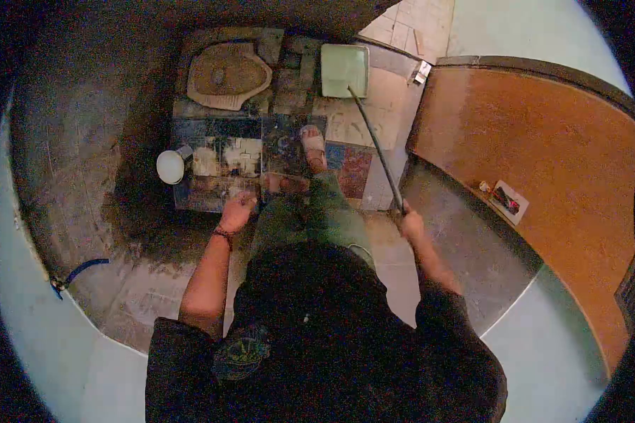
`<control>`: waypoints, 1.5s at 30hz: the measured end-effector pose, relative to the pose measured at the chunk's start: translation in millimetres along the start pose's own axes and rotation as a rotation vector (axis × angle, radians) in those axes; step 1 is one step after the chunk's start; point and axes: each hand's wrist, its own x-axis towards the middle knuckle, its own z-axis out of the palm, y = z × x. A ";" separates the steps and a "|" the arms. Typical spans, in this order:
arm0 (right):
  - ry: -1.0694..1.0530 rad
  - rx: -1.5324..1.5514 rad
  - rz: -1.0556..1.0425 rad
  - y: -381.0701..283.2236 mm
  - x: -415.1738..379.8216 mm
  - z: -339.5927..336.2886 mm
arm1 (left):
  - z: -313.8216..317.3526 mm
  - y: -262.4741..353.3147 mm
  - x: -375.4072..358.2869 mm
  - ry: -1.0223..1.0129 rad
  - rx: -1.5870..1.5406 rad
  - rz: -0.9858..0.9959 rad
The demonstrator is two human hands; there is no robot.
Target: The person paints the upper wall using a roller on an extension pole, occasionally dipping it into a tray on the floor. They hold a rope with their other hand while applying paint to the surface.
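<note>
My right hand (411, 224) is closed around the near end of a long dark pole (379, 144). From there the pole slants forward and left, its far end meeting a pale green rectangular pan (344, 62) on the tiles. My left hand (240, 210), with a dark band at the wrist, hangs over the near edge of the tiled platform. Its fingers are curled in, with nothing showing in them. Close by on its left stands a pail with a white round top (170, 167). A sandalled foot (313, 143) rests on the tiles between my hands.
A squat toilet (227, 75) is set into the patchy tiled platform (283, 146) ahead. An orange-brown surface (536, 151) with a small packet (509, 202) curves along the right. At left, a blue hose (86, 266) sticks out by the pale wall (32, 282).
</note>
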 end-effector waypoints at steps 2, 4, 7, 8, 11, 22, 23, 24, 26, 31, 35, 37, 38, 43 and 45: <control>0.018 -0.040 -0.043 -2.8 -7.4 12.4 | -0.6 -6.7 0.5 0.078 0.192 0.077; 0.013 -0.023 0.012 -24.3 -12.6 13.3 | 14.4 -55.6 17.2 0.088 0.201 0.174; 0.025 -0.011 0.003 -57.3 2.6 21.8 | 16.3 -62.1 11.5 0.076 0.143 0.201; -0.018 -0.056 -0.052 -52.9 31.9 41.4 | 12.0 -53.6 5.6 0.052 0.074 0.133; 0.002 -0.047 -0.046 -73.5 65.3 36.9 | -1.1 -17.8 -12.1 0.047 0.066 -0.006; -0.031 0.063 0.007 -52.2 47.6 16.1 | -15.6 11.1 -13.7 0.050 0.053 -0.027; -0.024 0.027 -0.011 -56.9 45.3 -3.2 | -13.9 4.5 -11.5 0.054 0.102 0.021; -0.014 -0.009 -0.032 -60.8 47.8 -16.9 | -8.8 -8.1 -6.5 0.058 0.099 0.021; 0.029 -0.066 -0.042 -60.3 57.9 -30.4 | -2.5 -23.4 0.8 0.140 0.126 0.063; -0.059 0.025 0.075 -76.3 75.0 -52.0 | -10.8 -20.7 -10.5 0.002 0.032 -0.050; -0.025 0.032 -0.009 -54.7 50.9 -1.6 | -13.6 -13.4 -13.0 -0.002 0.041 -0.077; 0.035 0.180 0.049 -26.1 27.6 42.3 | -9.6 -11.8 -13.6 0.026 0.047 -0.029; 0.023 0.181 0.073 -23.8 20.0 52.7 | -7.5 -11.6 -12.9 0.056 0.052 0.016; -0.085 0.026 0.013 -46.1 37.1 20.3 | -1.7 -1.9 -11.0 0.037 0.112 0.009; -0.081 0.060 0.009 -66.6 35.3 -25.0 | -2.1 14.9 -19.6 -0.002 0.061 -0.013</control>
